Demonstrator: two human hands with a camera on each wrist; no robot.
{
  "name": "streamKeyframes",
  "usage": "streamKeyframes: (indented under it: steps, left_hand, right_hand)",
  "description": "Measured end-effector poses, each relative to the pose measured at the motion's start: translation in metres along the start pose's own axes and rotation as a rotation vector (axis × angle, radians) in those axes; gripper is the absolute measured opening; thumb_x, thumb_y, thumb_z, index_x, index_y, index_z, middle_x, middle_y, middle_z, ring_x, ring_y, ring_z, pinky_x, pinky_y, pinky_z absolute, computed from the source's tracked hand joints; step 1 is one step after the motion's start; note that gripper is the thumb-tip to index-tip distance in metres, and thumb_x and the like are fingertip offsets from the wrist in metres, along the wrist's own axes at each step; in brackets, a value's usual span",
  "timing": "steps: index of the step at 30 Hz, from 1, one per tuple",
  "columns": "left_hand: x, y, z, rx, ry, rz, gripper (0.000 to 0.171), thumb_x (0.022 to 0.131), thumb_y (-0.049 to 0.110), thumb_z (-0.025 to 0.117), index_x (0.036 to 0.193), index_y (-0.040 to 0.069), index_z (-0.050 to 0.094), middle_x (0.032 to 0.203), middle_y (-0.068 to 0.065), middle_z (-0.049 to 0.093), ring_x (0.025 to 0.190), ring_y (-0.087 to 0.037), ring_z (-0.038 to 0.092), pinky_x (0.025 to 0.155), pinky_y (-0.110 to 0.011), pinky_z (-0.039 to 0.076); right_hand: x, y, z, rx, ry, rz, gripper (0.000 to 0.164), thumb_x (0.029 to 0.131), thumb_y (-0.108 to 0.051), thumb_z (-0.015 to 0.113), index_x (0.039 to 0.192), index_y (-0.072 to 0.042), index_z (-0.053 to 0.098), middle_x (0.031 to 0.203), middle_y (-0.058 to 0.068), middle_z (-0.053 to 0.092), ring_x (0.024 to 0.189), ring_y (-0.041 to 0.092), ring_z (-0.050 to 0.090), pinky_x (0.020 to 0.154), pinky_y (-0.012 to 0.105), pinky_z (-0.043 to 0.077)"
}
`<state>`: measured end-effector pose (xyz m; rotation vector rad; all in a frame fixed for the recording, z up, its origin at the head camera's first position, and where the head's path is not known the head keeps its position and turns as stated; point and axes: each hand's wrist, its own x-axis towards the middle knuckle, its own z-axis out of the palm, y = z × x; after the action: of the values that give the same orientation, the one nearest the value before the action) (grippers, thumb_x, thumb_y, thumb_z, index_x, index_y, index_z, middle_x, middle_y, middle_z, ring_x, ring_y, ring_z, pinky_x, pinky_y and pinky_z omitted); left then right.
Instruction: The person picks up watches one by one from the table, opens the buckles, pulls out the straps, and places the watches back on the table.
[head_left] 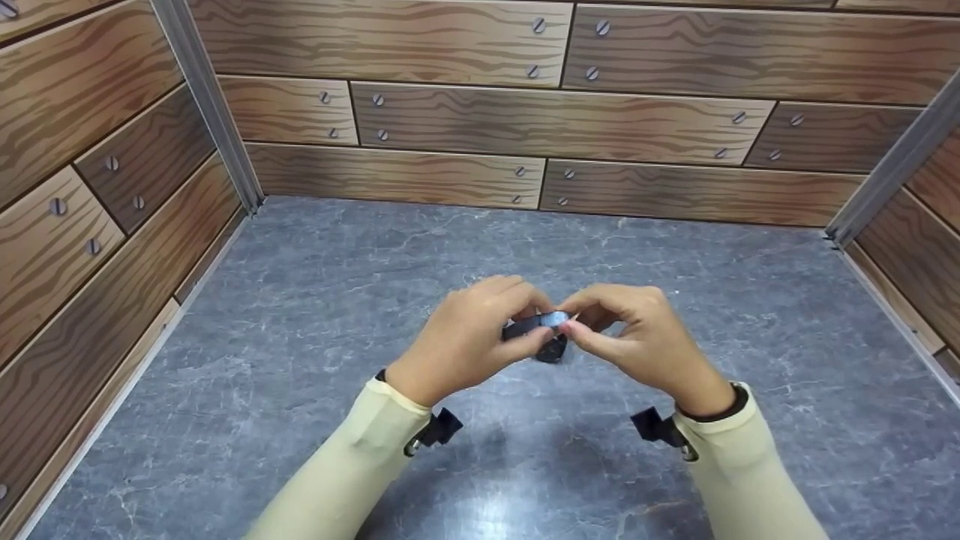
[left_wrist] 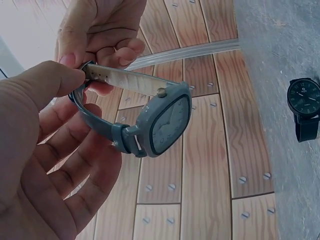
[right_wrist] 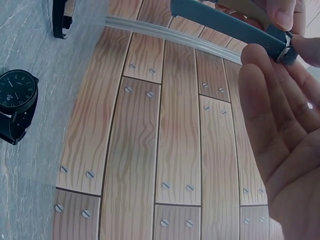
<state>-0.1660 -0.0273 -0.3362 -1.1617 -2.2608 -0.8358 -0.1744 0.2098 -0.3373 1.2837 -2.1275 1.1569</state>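
Note:
My left hand point(head_left: 469, 330) and right hand point(head_left: 645, 341) meet near the middle of the table, above its surface. Between them they hold a wristwatch point(left_wrist: 170, 122) with a squarish case and a blue-grey strap point(right_wrist: 230, 27) that forms a loop. Left thumb and fingers pinch the strap close to its buckle point(right_wrist: 285, 48). At that same end, the right thumb and fingertips pinch the strap. In the left wrist view the dial faces away from the palm. A black round-dialled watch point(left_wrist: 304, 100) lies on the table below, mostly hidden in the head view.
The grey marbled tabletop point(head_left: 360, 262) runs to wood-patterned walls point(head_left: 450, 112) at the back and sides, with metal posts in the corners. Another dark strap point(right_wrist: 62, 19) shows at the top left of the right wrist view. Each wrist carries a small black camera mount point(head_left: 446, 426).

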Motion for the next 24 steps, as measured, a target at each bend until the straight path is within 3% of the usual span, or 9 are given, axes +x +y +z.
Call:
streamKeyframes:
  steps: [8,18,24]
  left_hand:
    - [0.0000,0.0004,0.0008,0.013,-0.003,0.027,0.013,0.100,0.025,0.070,0.107,0.015,0.073,0.093,0.005,0.067,0.080,-0.010,0.059,0.070,-0.023,0.051]
    - [-0.0007,0.0008,0.0006,0.034,0.005,0.063,0.021,0.102,0.033,0.067,0.113,0.017,0.077,0.099,0.003,0.069,0.084,-0.010,0.060,0.072,-0.023,0.051]
    - [-0.0001,-0.0007,0.0028,-0.033,-0.005,-0.010,0.028,0.102,0.032,0.067,0.120,0.010,0.072,0.096,0.002,0.068,0.083,-0.009,0.060,0.073,-0.022,0.052]
  right_hand:
    - [-0.0018,-0.0012,-0.0002,0.008,-0.017,0.021,0.025,0.087,0.009,0.074,0.102,-0.011,0.073,0.087,0.001,0.072,0.066,0.010,0.066,0.060,0.019,0.055]
    - [-0.0014,-0.0066,-0.0035,-0.054,-0.024,0.043,0.025,0.086,0.003,0.081,0.105,-0.011,0.072,0.091,-0.001,0.073,0.070,0.008,0.065,0.062,0.018,0.053]
    - [0.0012,-0.0083,-0.0026,-0.062,-0.010,0.058,0.019,0.088,0.003,0.079,0.102,-0.010,0.074,0.089,-0.001,0.075,0.068,0.008,0.069,0.064,0.016,0.055]
